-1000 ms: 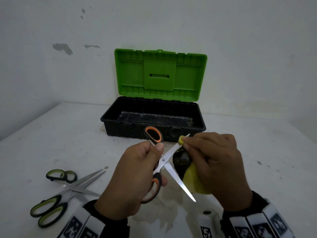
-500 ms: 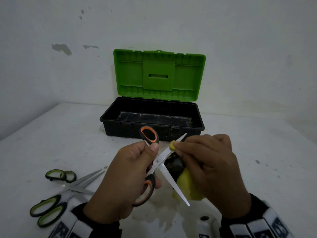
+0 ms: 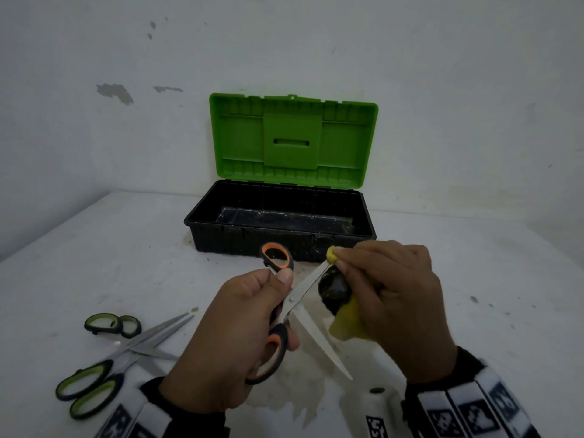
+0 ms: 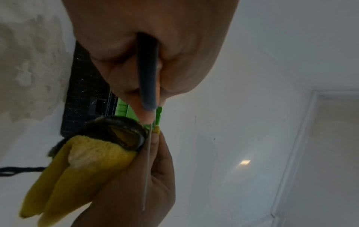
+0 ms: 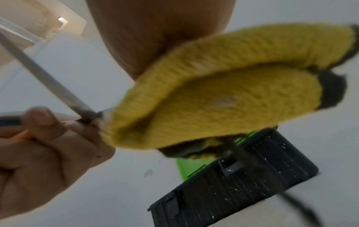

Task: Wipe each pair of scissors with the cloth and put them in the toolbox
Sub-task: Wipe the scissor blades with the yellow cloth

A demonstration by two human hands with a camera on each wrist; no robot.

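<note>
two hands engaged: left hand (image 3: 234,336) grips orange-handled scissors (image 3: 286,314); right hand (image 3: 398,298) pinches yellow cloth (image 3: 346,324) on the blade, toolbox (image 3: 281,238) at 12 o'clock.

We hold both hands up in front of us, close together, forearms coming in from the lower corners of the head view. Our left hand (image 3: 234,336) is curled into a fist around the handle of the orange-handled scissors (image 3: 286,314), thumb laid along the top near the pivot, back of the hand toward us. Our right hand (image 3: 398,308) is just beside it, knuckles up, its fingers (image 3: 344,263) and thumb pinching the yellow cloth (image 3: 346,324) onto the tip of the upper blade. Both wrists wear dark cuffs with black-and-white marker bands.
</note>
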